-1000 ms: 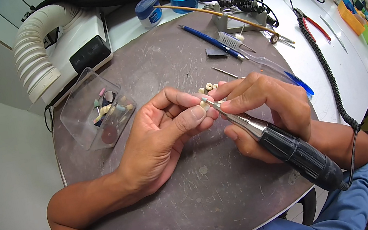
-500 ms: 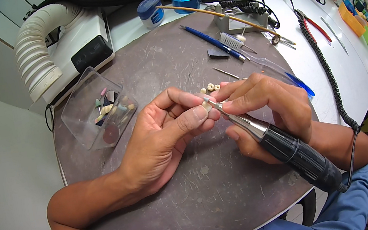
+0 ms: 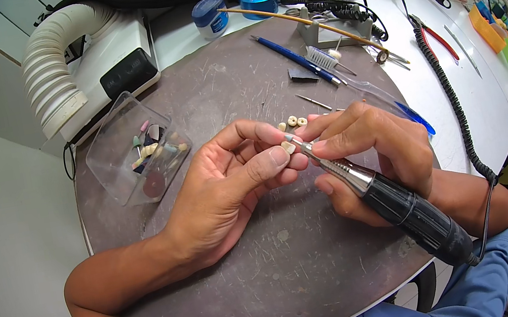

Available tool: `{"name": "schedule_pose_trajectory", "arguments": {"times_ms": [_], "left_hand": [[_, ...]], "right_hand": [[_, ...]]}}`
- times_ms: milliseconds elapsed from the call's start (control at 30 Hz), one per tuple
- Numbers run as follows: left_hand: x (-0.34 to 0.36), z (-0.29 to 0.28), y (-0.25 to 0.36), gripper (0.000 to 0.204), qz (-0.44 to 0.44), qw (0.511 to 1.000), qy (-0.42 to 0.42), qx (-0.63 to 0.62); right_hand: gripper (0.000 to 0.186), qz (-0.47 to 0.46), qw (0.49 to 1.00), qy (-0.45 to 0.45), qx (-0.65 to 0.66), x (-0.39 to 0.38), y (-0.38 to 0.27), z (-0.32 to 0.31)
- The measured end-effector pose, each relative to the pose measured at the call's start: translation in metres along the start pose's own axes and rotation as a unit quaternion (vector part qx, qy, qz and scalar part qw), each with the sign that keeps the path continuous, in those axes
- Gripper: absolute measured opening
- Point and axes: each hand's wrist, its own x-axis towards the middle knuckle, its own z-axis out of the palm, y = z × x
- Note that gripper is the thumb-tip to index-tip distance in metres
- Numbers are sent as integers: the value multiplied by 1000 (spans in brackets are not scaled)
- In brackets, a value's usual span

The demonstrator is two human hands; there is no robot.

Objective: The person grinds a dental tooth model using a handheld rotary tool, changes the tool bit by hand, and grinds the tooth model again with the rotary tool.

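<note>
Between the thumb and fingers of my left hand [image 3: 225, 187] is a small cream-coloured dental crown [image 3: 288, 147]. My right hand [image 3: 379, 144] grips a black and silver rotary handpiece [image 3: 406, 203] like a pen, its cord trailing off to the right. The small pale-blue grinding tip [image 3: 289, 138] sits right at the crown's upper edge; whether they touch I cannot tell. Just beyond my fingertips, several more cream crowns [image 3: 293, 121] lie on the grey-brown work mat [image 3: 274, 276].
To the left stands a clear plastic box [image 3: 110, 162] with grinding bits, near a white ribbed hose [image 3: 45, 72]. Farther back are a blue-lidded jar [image 3: 210, 18], a blue bur stand [image 3: 258, 3], a blue pen [image 3: 290, 55] and a brush [image 3: 321, 58]. Red-handled pliers [image 3: 439, 40] lie right.
The crown has tilted a little in my left fingers, showing more of its face. The handpiece tip has shifted slightly; both hands keep nearly the same place.
</note>
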Motion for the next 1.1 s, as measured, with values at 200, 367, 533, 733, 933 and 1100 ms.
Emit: {"name": "schedule_pose_trajectory", "arguments": {"times_ms": [200, 367, 533, 733, 933, 1100], "left_hand": [[0, 3, 1, 27, 2, 1000, 13, -7], [-1, 1, 0, 29, 6, 1000, 14, -9], [0, 3, 0, 29, 8, 1000, 19, -14], [-1, 1, 0, 29, 9, 1000, 5, -7], [-1, 2, 0, 28, 7, 1000, 17, -6], [-1, 2, 0, 28, 8, 1000, 11, -3]], "right_hand": [[26, 15, 1000, 4, 4, 3, -5, 1], [26, 27, 999, 15, 8, 3, -6, 2], [25, 14, 1000, -2, 9, 4, -7, 0], [25, 35, 999, 17, 16, 3, -6, 2], [26, 26, 999, 17, 15, 3, -6, 1], [26, 20, 1000, 9, 14, 4, -6, 0]]}}
